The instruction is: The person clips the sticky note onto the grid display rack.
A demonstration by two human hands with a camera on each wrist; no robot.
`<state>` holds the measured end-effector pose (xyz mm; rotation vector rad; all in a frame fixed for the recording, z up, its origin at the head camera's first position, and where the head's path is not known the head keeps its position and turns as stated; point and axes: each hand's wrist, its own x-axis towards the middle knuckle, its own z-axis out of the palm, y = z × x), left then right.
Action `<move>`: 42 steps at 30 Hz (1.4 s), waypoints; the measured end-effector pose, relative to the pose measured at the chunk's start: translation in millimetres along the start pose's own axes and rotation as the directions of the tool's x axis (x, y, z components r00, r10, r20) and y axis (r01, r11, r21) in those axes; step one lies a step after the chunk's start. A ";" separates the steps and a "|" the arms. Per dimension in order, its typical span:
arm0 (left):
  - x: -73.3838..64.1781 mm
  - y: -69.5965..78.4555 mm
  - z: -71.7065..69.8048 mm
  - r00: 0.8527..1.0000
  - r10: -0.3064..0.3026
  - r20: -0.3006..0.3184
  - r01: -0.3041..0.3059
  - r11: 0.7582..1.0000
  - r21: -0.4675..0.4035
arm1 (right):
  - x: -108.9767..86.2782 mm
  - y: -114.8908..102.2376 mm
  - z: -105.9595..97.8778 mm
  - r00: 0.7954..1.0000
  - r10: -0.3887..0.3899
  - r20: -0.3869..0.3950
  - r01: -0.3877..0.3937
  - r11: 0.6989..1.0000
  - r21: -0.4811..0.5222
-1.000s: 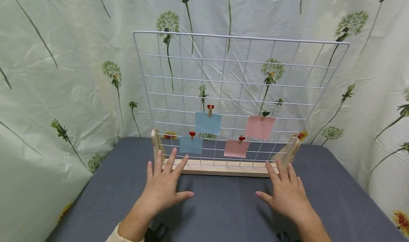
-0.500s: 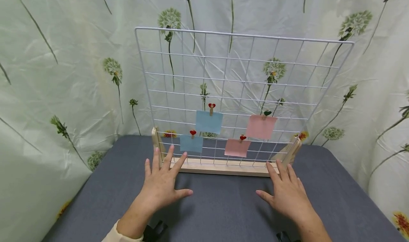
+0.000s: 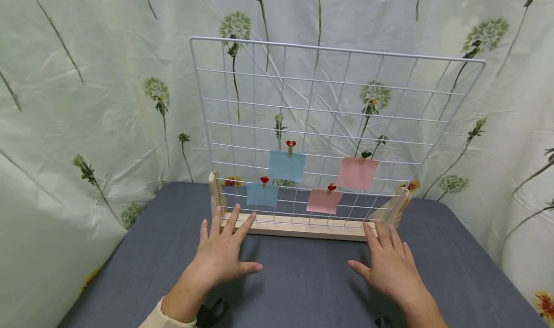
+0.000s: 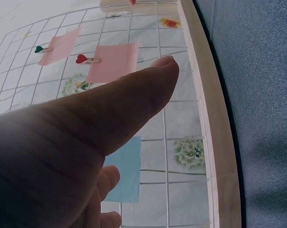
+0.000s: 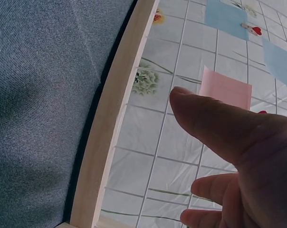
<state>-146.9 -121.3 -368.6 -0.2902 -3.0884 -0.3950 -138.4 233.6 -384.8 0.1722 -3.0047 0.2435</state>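
Note:
Both hands are held out with fingers spread, and nothing is in either. My left hand (image 3: 220, 258) is in front of the left end of a wooden base (image 3: 303, 227), its fingertips overlapping the base in the head view. Before the right end is my right hand (image 3: 391, 268), thumb pointing inward. A white wire grid (image 3: 337, 111) stands in the base. Clipped to it are an upper blue note (image 3: 287, 166), a lower blue note (image 3: 262, 195), an upper pink note (image 3: 357, 174) and a lower pink note (image 3: 323, 202). Small wooden clothespins with hearts hold them, such as a red-heart clothespin (image 3: 291, 147).
A dark grey cloth covers the table (image 3: 303, 280). Behind it hangs a pale curtain (image 3: 108, 126) printed with dandelions. Wooden side supports, such as the right support (image 3: 396, 210), rise at the base's ends. Black straps (image 3: 212, 312) show near the wrists.
The head view has shifted slightly, so the grid and notes appear a little further right. Both hands keep their spread pose in almost the same place.

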 end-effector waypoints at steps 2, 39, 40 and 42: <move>-0.3 -0.5 0.5 1.000 -0.003 0.003 0.003 1.000 0.003 | 0.0 -0.1 -0.7 1.000 -0.004 0.006 0.004 1.000 0.005; -3.5 -4.3 0.0 0.999 -0.049 -0.005 0.049 0.999 0.024 | 1.1 -9.1 -9.7 0.999 -0.040 0.009 0.040 0.999 0.004; -3.6 -4.4 -0.1 0.999 -0.050 -0.006 0.051 0.998 0.025 | 1.2 -9.4 -9.9 0.999 -0.037 0.004 0.037 0.999 0.001; -3.8 -4.7 -0.2 0.999 -0.053 -0.005 0.053 0.998 0.028 | 1.4 -10.1 -10.3 0.999 -0.032 -0.006 0.032 0.999 -0.007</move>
